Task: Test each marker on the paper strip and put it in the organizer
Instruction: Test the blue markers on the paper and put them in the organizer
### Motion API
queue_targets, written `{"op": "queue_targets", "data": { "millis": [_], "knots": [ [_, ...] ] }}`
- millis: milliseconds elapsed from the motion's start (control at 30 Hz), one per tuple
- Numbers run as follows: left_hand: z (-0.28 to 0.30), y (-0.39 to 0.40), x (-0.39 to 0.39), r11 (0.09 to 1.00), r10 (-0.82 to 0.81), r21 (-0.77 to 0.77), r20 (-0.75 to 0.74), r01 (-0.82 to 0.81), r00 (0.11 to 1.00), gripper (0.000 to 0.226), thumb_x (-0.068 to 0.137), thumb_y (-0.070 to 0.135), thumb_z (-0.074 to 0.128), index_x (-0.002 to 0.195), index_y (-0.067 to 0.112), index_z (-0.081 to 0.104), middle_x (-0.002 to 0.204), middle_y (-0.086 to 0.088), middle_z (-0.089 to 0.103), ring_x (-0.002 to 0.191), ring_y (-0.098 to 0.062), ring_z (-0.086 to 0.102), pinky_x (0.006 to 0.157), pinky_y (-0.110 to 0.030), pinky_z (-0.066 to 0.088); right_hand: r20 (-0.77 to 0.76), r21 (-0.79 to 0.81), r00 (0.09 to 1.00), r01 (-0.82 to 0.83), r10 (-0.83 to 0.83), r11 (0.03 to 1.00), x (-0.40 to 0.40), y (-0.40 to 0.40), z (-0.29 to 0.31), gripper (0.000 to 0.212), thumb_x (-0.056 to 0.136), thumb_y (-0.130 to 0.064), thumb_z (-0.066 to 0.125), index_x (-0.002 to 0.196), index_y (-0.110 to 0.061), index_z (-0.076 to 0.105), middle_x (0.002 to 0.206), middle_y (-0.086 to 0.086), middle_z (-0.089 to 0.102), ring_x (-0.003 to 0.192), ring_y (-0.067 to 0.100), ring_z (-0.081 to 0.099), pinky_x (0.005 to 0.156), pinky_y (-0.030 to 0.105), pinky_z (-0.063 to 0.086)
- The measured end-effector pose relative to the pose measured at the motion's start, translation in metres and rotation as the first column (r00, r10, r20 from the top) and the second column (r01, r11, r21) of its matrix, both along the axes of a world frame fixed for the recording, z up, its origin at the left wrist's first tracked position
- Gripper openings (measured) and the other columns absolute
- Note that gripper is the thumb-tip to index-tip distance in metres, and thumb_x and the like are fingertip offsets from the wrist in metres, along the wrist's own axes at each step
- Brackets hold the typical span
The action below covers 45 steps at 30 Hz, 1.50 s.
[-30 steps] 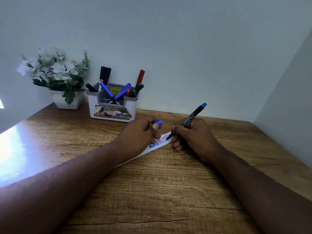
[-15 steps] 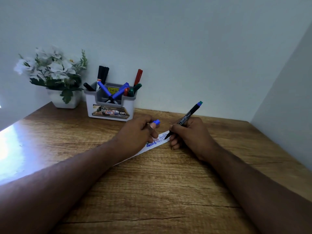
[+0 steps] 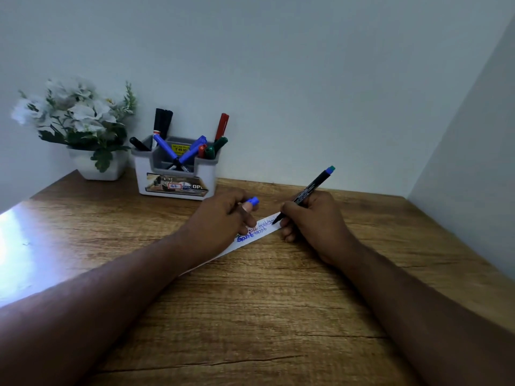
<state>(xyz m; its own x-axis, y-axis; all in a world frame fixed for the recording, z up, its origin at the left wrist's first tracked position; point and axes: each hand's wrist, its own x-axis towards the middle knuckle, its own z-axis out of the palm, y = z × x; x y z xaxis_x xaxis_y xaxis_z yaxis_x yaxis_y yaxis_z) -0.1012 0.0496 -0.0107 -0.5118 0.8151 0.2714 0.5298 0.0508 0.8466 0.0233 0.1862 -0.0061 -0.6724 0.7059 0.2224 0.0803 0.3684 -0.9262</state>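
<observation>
Wooden desk [image 3: 250,316] bears scribbled white paper strip [image 3: 252,238] under black marker [image 3: 305,195].

black marker [image 3: 306,194] tilted, tip on scribbled paper strip [image 3: 252,238] (flat), organizer [image 3: 175,174] behind
</observation>
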Motion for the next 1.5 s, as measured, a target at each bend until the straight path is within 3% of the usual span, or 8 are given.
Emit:
{"op": "queue_targets", "data": {
  "millis": [333,467,633,700,833,1000,1367,1500],
  "knots": [
    [0.002,0.0,0.003,1.0,-0.004,0.012,0.008,0.004,1.0,0.016,0.1,0.02,0.046,0.111,0.022,0.058,0.09,0.001,0.071,0.067,-0.001,0.06,0.055,-0.001,0.042,0.017,0.03,0.994,-0.107,0.107,0.994,-0.003,-0.002,-0.001,0.016,0.091,-0.006,0.059,0.078,-0.002,0.068,0.063,0.01,0.07,0.05,0.019,0.064,0.047,0.028,0.052],
    [0.002,-0.002,0.002,1.0,0.008,-0.021,-0.023,-0.009,1.0,0.019,0.097,0.02,0.054,0.115,0.022,0.058,0.094,0.003,0.071,0.077,-0.004,0.065,0.057,-0.001,0.043,0.03,0.03,0.994,-0.109,0.108,0.994,-0.003,-0.002,0.0,0.017,0.092,-0.007,0.059,0.079,-0.001,0.068,0.064,0.009,0.07,0.05,0.018,0.064,0.047,0.026,0.052],
    [0.002,-0.003,0.002,0.999,0.034,-0.031,-0.085,-0.036,0.996,0.018,0.09,0.021,0.065,0.106,0.027,0.059,0.086,0.009,0.063,0.068,0.007,0.06,0.056,-0.001,0.04,0.025,0.033,0.994,-0.109,0.109,0.993,-0.003,-0.002,0.0,0.016,0.091,-0.005,0.058,0.079,0.001,0.068,0.062,0.009,0.069,0.049,0.018,0.064,0.047,0.027,0.053],
    [0.003,-0.003,0.002,0.999,0.038,-0.028,-0.103,-0.041,0.994,0.018,0.089,0.02,0.067,0.104,0.027,0.059,0.084,0.01,0.062,0.068,0.012,0.057,0.056,0.0,0.039,-0.018,-0.001,0.993,-0.114,0.114,0.993,-0.002,-0.003,0.001,0.018,0.092,-0.005,0.058,0.077,0.001,0.068,0.062,0.01,0.069,0.047,0.019,0.062,0.046,0.027,0.052],
    [0.004,-0.005,0.003,0.997,0.045,-0.051,-0.121,-0.051,0.992,0.02,0.088,0.022,0.067,0.104,0.031,0.057,0.086,0.014,0.059,0.074,0.004,0.057,0.056,0.0,0.039,-0.183,-0.143,0.981,-0.085,0.058,0.986,0.001,-0.001,0.006,0.026,0.094,-0.014,0.057,0.077,-0.001,0.071,0.064,0.013,0.069,0.046,0.018,0.059,0.045,0.026,0.049],
    [0.003,-0.004,0.002,0.998,0.028,-0.061,-0.105,-0.034,0.994,0.019,0.088,0.024,0.067,0.104,0.031,0.057,0.088,0.008,0.063,0.078,-0.004,0.061,0.061,-0.014,0.041,-0.328,-0.295,0.941,-0.182,0.08,0.938,-0.005,-0.003,0.009,0.029,0.096,-0.017,0.055,0.078,-0.002,0.071,0.065,0.013,0.07,0.048,0.016,0.062,0.046,0.024,0.051],
    [0.001,-0.004,0.003,0.999,-0.009,-0.044,-0.109,0.004,0.994,0.024,0.09,0.021,0.065,0.112,0.026,0.056,0.099,0.007,0.064,0.092,-0.003,0.061,0.071,-0.013,0.049,-0.154,-0.129,0.967,-0.224,0.203,0.966,-0.007,-0.012,0.006,0.027,0.092,-0.019,0.062,0.075,-0.001,0.071,0.063,0.011,0.069,0.049,0.016,0.06,0.049,0.025,0.052],
    [0.003,-0.006,0.004,0.997,-0.077,-0.009,-0.006,0.077,0.997,0.058,0.088,0.014,0.068,0.131,0.034,0.035,0.092,-0.004,0.074,0.09,-0.01,0.068,0.069,-0.013,0.053,-0.018,-0.015,0.973,-0.229,0.229,0.973,-0.008,-0.019,0.009,0.029,0.09,-0.025,0.066,0.072,-0.002,0.071,0.059,0.01,0.066,0.04,0.012,0.051,0.041,0.022,0.043]
  ]
}}
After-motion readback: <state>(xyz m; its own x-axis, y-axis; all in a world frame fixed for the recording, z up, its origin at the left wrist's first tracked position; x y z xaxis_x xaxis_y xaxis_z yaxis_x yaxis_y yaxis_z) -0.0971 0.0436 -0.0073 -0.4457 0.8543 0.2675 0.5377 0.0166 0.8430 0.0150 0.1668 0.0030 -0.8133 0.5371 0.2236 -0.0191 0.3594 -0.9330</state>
